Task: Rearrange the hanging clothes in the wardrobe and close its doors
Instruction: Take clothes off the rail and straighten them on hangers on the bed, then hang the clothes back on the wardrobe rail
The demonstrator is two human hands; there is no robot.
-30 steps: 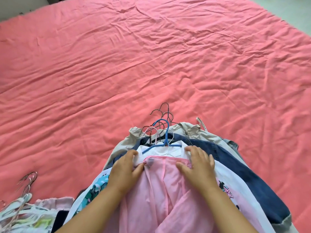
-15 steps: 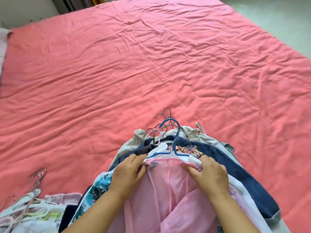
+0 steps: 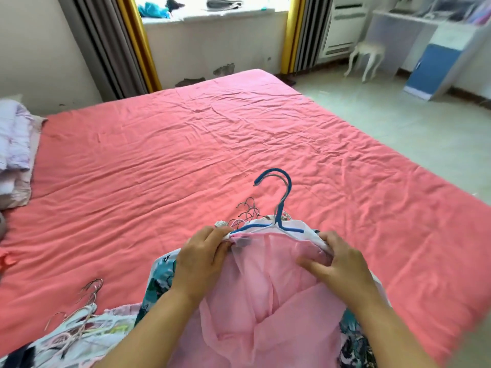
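Note:
A stack of clothes on hangers lies on the pink bed (image 3: 186,160), near its front edge. On top is a sheer pink garment (image 3: 265,293) over a white one, hung on a blue hanger (image 3: 281,205) whose hook stands up above the pile. My left hand (image 3: 204,258) grips the left shoulder of these top garments. My right hand (image 3: 337,261) pinches the right shoulder. Both lift the top end off the pile. Several metal hanger hooks (image 3: 247,211) stick out from under it. The wardrobe is not in view.
A second heap of clothes on pale hangers (image 3: 79,330) lies at the bed's front left. Folded lilac bedding (image 3: 13,144) sits at the left edge. Beyond the bed are curtains (image 3: 111,43), a window sill, a white stool (image 3: 364,57) and a blue-and-white desk (image 3: 438,54) on pale floor.
Both hands have closed on the top garments' shoulders and raised them, so the blue hanger's hook now stands clear of the pile. My head has tilted up, showing the room.

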